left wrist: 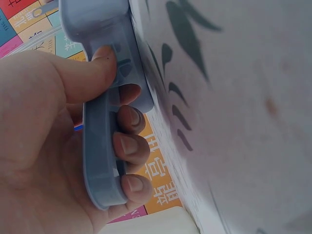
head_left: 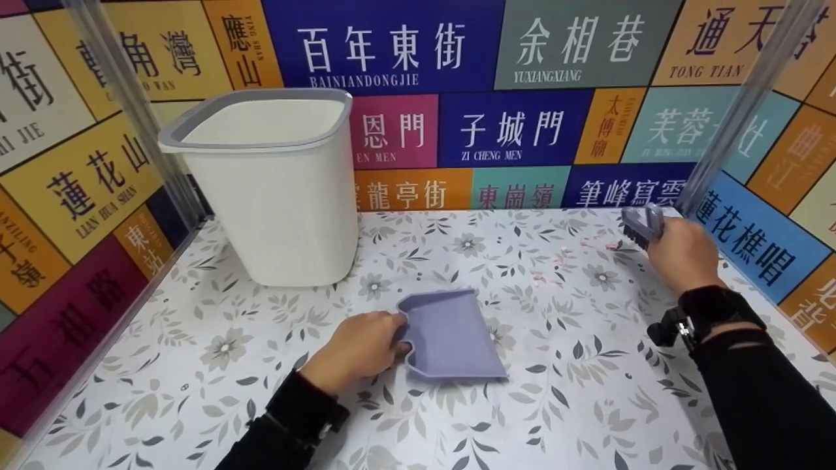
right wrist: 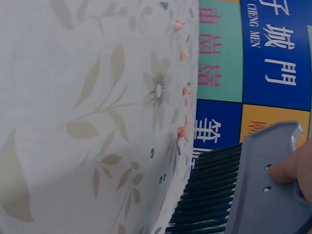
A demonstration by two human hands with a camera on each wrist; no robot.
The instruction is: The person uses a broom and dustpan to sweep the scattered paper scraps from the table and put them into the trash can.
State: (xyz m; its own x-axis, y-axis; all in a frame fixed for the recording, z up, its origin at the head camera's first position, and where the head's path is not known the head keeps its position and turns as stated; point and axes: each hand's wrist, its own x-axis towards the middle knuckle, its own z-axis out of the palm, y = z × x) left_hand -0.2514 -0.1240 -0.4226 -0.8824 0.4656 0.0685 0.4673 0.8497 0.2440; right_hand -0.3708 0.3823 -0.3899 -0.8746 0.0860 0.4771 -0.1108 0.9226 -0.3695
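My left hand grips the handle of a grey-purple dustpan, which lies on the flowered tablecloth with its wide edge facing right. In the left wrist view the fingers curl round the dustpan handle and the thumb presses on top. At the far right, my right hand holds a small grey-purple brush with dark bristles. Small pink scraps are scattered on the cloth between brush and dustpan, and pink bits also show beyond the bristles in the right wrist view.
A tall white bin with a grey rim stands at the back left. Colourful panels with Chinese lettering wall the table at the back and both sides. Clear posts stand at the back corners.
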